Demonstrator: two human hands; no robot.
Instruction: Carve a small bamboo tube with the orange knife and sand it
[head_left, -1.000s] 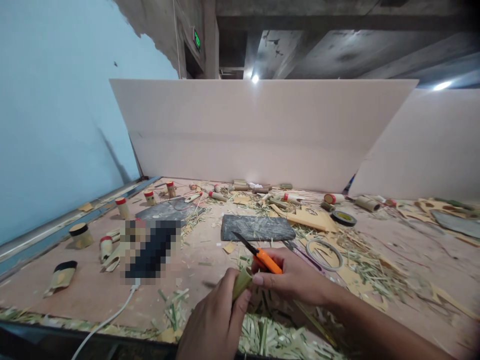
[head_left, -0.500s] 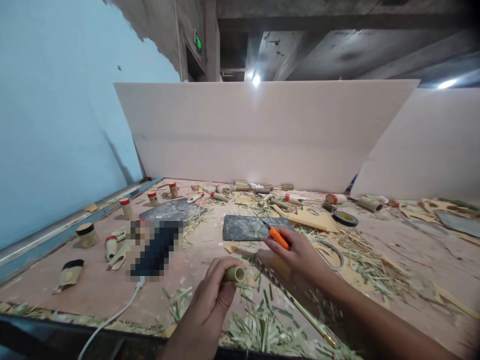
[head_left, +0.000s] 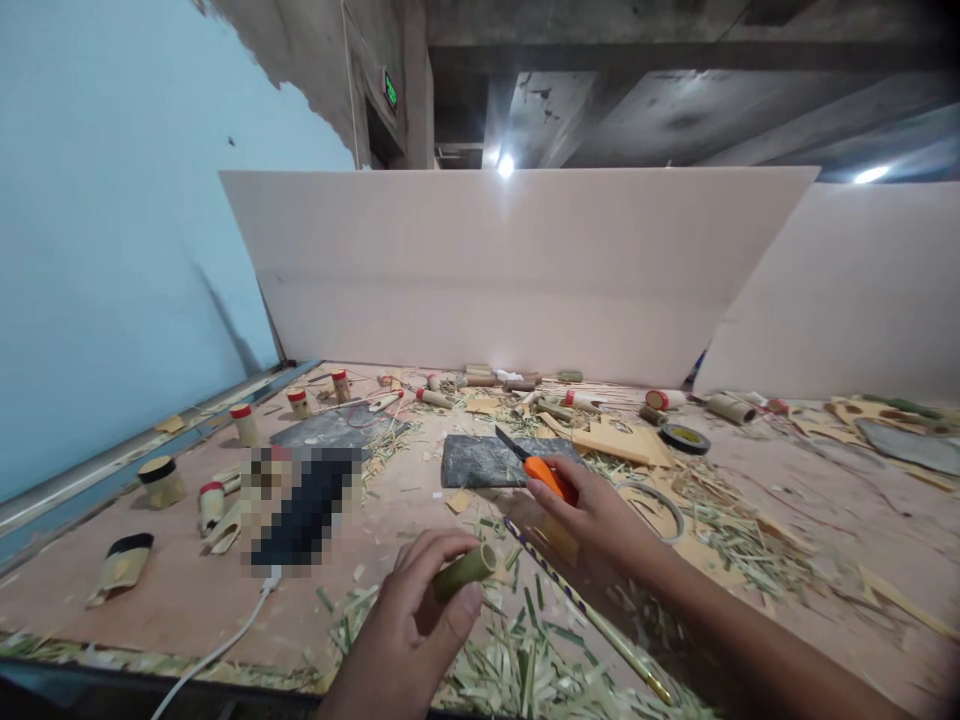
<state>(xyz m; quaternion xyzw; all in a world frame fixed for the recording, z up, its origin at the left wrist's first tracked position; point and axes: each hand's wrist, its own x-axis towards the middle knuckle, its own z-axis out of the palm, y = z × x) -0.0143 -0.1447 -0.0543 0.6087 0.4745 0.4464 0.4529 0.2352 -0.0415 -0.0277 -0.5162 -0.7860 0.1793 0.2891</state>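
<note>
A short green bamboo tube [head_left: 466,572] sits in my left hand [head_left: 420,610], its open end pointing away to the right. The fingers lie along its far side and the thumb along its near side. My right hand [head_left: 581,497] is closed round the orange handle of a utility knife [head_left: 551,478], whose dark blade points up and left, apart from the tube. Behind the blade lies a dark grey flat slab [head_left: 472,462]. Between the hands a patterned gold pencil-like rod [head_left: 592,615] rests on the table among green bamboo shavings [head_left: 517,665].
On the left stand several bamboo pieces with red or black rims [head_left: 161,482], near a pixelated dark device [head_left: 311,515] with a white cable [head_left: 225,640]. Tape rolls [head_left: 684,440], yellow sheet scraps [head_left: 626,445] and more tubes [head_left: 731,408] lie right. A white panel [head_left: 517,270] stands behind.
My left hand has loosened and turned the bamboo tube, so more of its green side shows. The knife in my right hand has rotated, its blade now showing broadside. The view has shifted slightly.
</note>
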